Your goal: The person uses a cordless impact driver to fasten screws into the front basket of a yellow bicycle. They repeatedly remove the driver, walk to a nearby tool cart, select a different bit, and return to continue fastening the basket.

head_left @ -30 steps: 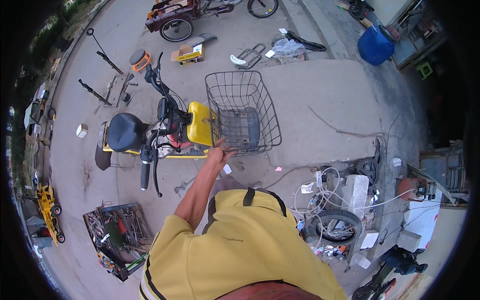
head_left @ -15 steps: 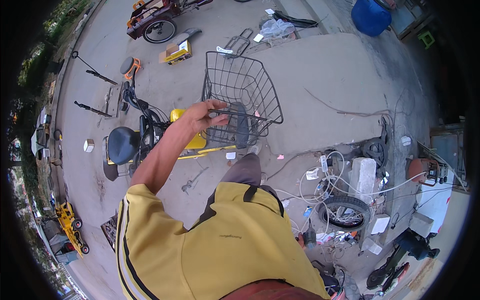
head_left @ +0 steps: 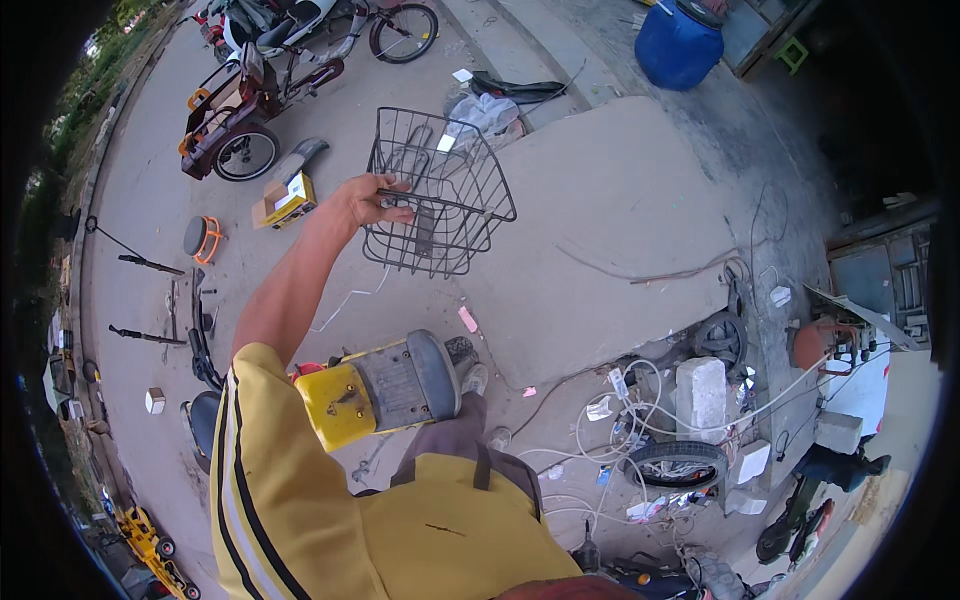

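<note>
My left hand [head_left: 372, 202] grips the rim of a black wire bicycle basket [head_left: 445, 207], fingers hooked round the wire, and holds it out over the concrete. Below my outstretched arm stands a yellow electric scooter [head_left: 338, 408] with a grey footboard and a dark padded seat [head_left: 433, 376], close to my legs. The basket is apart from the scooter. My right hand is hidden behind my body. Low at my right side, a dark tool [head_left: 587, 550] with a narrow tip, like a power drill, pokes out past my shirt.
A tyre [head_left: 680, 465], a concrete block [head_left: 702, 398] and a tangled white hose [head_left: 612, 455] lie to the right. Far left are an orange-legged stool [head_left: 205, 240], a yellow box [head_left: 290, 202] and a cargo tricycle [head_left: 225, 140]. A blue barrel [head_left: 680, 45] stands at the back.
The view has shifted. My left hand has carried the basket away from the scooter, whose footboard and seat now show. My right hand, seen earlier beside the dark tool, has dropped out of sight.
</note>
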Demonstrator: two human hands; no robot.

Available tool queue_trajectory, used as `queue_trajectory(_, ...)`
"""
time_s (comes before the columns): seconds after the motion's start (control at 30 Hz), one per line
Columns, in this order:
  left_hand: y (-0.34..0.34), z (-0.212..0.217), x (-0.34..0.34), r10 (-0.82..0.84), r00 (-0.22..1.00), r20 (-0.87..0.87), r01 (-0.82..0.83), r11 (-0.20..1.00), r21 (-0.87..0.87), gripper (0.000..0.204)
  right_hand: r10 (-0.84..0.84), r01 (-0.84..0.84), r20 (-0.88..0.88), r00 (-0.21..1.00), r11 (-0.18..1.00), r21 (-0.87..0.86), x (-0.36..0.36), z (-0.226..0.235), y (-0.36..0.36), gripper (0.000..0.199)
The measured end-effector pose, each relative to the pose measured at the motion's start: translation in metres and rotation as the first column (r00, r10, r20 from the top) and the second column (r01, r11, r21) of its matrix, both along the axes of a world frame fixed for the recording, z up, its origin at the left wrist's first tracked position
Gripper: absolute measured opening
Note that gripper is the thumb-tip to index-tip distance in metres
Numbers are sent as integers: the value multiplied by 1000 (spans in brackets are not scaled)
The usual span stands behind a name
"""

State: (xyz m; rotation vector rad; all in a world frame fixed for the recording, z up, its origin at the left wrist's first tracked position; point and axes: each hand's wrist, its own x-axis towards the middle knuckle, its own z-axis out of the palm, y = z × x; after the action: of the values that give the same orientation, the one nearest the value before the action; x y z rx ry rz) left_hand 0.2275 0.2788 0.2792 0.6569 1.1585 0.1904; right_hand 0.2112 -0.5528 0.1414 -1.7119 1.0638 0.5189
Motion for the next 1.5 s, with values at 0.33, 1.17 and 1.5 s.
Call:
queue_trajectory(0.33,-107,-145,92,-382,924,-18,371,883,287,60,44,-45,-23,999,997,-57,44,13,46,23)
queue_trajectory(1.17,-484,-202,-299,-79,710,-700,466,798,382,41,426,-469,196,883,797,379,220,-117,24,12)
queue_trajectory(1.5,-652,-250,-375,-150,609,-779,373,921,114,41,515,-542,168,840,803,247,162,-89,-1,19)
